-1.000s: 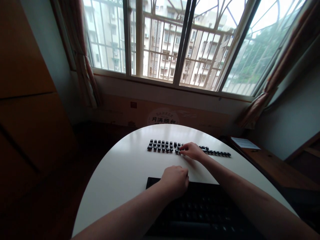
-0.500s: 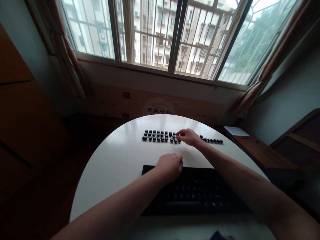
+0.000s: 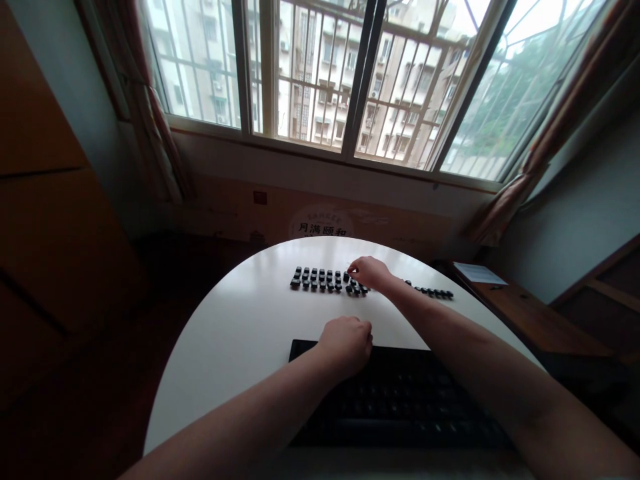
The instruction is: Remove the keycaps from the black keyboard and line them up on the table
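A black keyboard (image 3: 400, 393) lies on the white round table (image 3: 240, 340) close to me. My left hand (image 3: 346, 343) rests on the keyboard's far left corner with its fingers curled into a loose fist. Rows of loose black keycaps (image 3: 320, 279) are laid out farther back on the table. My right hand (image 3: 369, 272) reaches over them, fingertips pinched together at the right end of the left group of keycaps. Whether a keycap sits between the fingers is hidden. More keycaps (image 3: 434, 292) form a line to the right of that hand.
A wide barred window (image 3: 350, 87) fills the wall beyond the table, with curtains at both sides. A wooden cabinet (image 3: 55, 193) stands at the left. At the right is a dark wooden side table with a sheet of paper (image 3: 479, 273) on it.
My right hand has shifted slightly left and farther back over the keycap rows. My left hand stays on the keyboard corner. The camera view has tilted a little.
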A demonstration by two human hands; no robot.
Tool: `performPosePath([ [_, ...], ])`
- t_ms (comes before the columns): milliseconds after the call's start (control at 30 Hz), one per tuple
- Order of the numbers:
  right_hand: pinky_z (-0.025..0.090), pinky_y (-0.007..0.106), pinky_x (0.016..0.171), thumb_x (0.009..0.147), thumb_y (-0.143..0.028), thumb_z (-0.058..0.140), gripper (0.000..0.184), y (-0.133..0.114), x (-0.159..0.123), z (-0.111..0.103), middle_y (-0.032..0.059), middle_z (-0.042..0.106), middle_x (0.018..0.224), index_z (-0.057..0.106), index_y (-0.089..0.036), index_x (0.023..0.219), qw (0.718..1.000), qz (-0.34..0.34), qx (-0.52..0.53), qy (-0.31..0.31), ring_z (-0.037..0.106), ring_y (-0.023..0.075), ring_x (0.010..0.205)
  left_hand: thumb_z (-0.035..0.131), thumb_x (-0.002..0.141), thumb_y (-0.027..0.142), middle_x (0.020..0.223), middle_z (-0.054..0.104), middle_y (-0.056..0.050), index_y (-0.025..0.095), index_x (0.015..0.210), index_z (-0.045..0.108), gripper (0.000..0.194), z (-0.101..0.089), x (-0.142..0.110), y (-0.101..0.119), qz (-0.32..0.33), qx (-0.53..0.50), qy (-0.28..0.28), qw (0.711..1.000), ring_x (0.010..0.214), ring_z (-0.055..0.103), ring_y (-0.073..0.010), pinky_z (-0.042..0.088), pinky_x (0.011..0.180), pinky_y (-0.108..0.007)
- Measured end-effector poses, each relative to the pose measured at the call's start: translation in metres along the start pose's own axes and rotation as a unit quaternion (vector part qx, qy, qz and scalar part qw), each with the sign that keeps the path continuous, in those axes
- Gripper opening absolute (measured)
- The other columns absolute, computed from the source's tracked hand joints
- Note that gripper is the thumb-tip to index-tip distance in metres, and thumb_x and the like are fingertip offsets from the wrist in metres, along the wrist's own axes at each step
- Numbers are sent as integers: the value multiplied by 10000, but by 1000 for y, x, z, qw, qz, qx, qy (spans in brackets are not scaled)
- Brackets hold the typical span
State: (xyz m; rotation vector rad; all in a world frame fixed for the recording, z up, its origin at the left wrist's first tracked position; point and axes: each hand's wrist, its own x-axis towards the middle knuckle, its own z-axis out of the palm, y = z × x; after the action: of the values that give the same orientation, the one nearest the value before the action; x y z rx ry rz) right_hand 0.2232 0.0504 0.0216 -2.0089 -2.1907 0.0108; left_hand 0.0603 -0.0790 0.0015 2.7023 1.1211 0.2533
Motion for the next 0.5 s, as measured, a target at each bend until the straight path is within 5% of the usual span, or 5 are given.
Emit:
performPosePath([
  [500,460,215,720,824,-290,610,233,-5,-7,3,23,745,1002,770,-280,993,999,-19,-26,-11,659,180,902,419,895,303,893,706,-97,195,890,662,266,3,0,0,-1,-3,4,1000,814,667,-262,504,689,-360],
])
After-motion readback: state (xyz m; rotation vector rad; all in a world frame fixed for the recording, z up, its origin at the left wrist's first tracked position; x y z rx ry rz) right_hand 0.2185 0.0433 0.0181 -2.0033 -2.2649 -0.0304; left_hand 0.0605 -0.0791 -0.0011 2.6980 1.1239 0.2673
